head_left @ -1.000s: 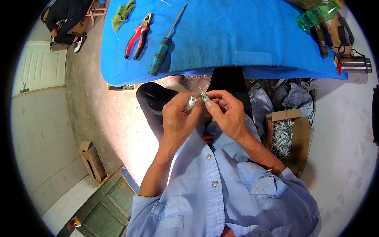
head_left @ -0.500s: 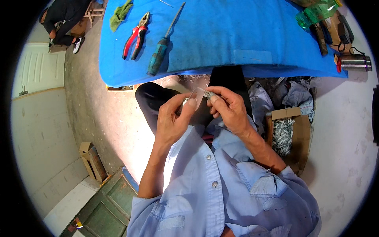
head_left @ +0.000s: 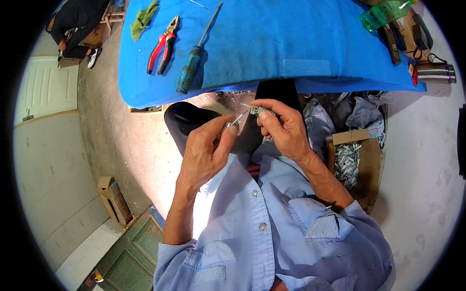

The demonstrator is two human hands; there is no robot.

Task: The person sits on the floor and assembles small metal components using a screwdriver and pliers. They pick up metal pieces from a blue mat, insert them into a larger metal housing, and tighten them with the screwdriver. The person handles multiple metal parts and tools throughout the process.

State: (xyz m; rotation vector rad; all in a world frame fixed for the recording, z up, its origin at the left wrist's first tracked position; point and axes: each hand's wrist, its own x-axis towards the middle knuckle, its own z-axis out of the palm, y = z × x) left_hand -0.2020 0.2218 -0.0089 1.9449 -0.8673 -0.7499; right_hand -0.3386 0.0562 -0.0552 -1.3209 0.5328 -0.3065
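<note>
Over my lap, my left hand (head_left: pixel 206 150) pinches a small metal piece with a thin pale rod (head_left: pixel 236 119) sticking up from between thumb and forefinger. Opposite it, my right hand (head_left: pixel 285 130) grips a small silver metal part (head_left: pixel 255 110) with a squarish opening at its end. A narrow gap lies between the two pieces, whose exact kind is too small to make out. My fingers hide most of both. Beyond my hands, combination pliers (head_left: pixel 164 46) with red and black handles and a teal-handled screwdriver (head_left: pixel 190 69) lie on the blue-covered table (head_left: pixel 262 43).
A cardboard box (head_left: pixel 371 169) of small silver metal parts stands low at my right, near crumpled bags (head_left: pixel 366 116). On the table are a green rag (head_left: pixel 143 20), a green plastic bottle (head_left: pixel 386 15) and a steel flask (head_left: pixel 434 72). Another person (head_left: pixel 80 24) sits at far left.
My hands have drawn slightly apart, the left one moving a little left and down. The thin rod and the silver part now show separately. The view has shifted slightly.
</note>
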